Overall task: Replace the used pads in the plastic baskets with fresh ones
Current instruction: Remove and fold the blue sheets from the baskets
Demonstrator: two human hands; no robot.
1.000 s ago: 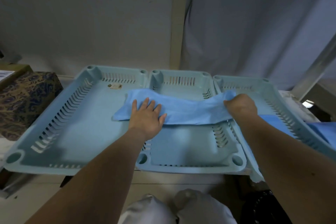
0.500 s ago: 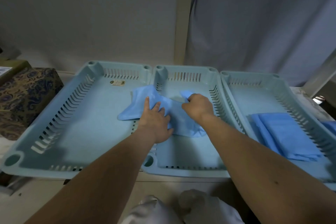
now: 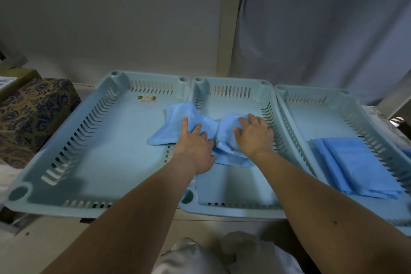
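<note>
Three pale blue slotted plastic baskets in row: left basket [image 3: 66, 140], middle basket [image 3: 233, 187], right basket [image 3: 311, 118]. Crumpled blue fabric pad [image 3: 175, 124] draped across rim between left and middle. Left hand [image 3: 195, 142] flat, fingers straight, pressing pad; right hand [image 3: 253, 135] curled, gripping bunched end. Folded blue pads [image 3: 360, 167] lie in right basket. Likely step: spreading pad. Next: shift fully into one basket, flatten.
</note>
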